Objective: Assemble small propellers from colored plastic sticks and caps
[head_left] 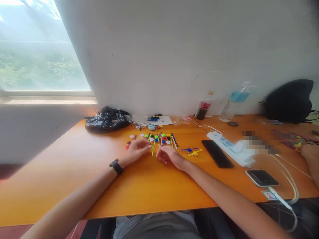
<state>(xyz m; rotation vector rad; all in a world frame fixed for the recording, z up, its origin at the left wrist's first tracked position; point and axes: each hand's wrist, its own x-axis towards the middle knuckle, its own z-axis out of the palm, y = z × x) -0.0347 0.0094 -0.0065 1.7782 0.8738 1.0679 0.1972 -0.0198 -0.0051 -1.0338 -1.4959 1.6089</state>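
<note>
Both my hands rest on the orange table [74, 172] near a scatter of small coloured plastic discs and sticks [159, 137]. My left hand [138, 149], with a black watch on the wrist, has its fingers curled and pinches at a green stick [152, 150] that lies between the hands. My right hand [169, 156] lies beside it, fingers curled inward; what it holds, if anything, is hidden. A blue stick piece [189, 149] and a yellow one [195, 153] lie just right of my right hand.
A black plastic bag [107, 120] sits at the back left. A black phone [217, 153], a white power strip [230, 147], a second phone [262, 177] on a cable, a water bottle [234, 104] and a black bag [290, 101] lie to the right. Another person's arm [311, 159] shows at the right edge.
</note>
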